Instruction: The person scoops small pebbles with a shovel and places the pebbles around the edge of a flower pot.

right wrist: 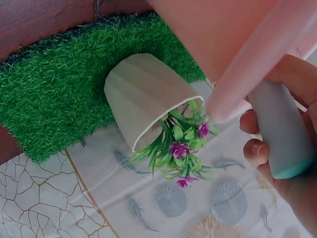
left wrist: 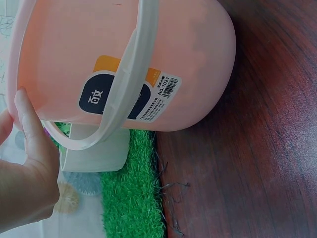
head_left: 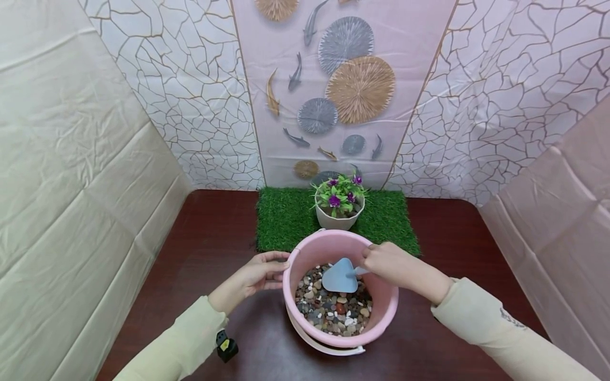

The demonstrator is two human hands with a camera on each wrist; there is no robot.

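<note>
The trowel's handle [right wrist: 282, 126] is gripped in the curled fingers of the right hand [head_left: 388, 263], at right of centre in the head view, where most of it is hidden by the fist; its teal end is seen only in the right wrist view. One blue blade [head_left: 340, 276] is held inside the pink bucket [head_left: 384, 297]; whether the stones [head_left: 316, 302] beneath are touched by it cannot be told. The bucket's rim is touched by the left hand [head_left: 259, 274], its fingers spread apart and nearly straight. The stones are too many to be counted, and part of them is covered by the blade. One white bail [head_left: 312, 343] is hung at the bucket's front, its label [left wrist: 129, 91] partly crossed by it in the left wrist view. Behind, at centre, one white flowerpot [head_left: 333, 221] with four visible purple blooms is set on one grass mat [head_left: 283, 218], partly blocked by the bucket. The patterned backdrop [head_left: 281, 159] is cut off along the frame's top edge.
</note>
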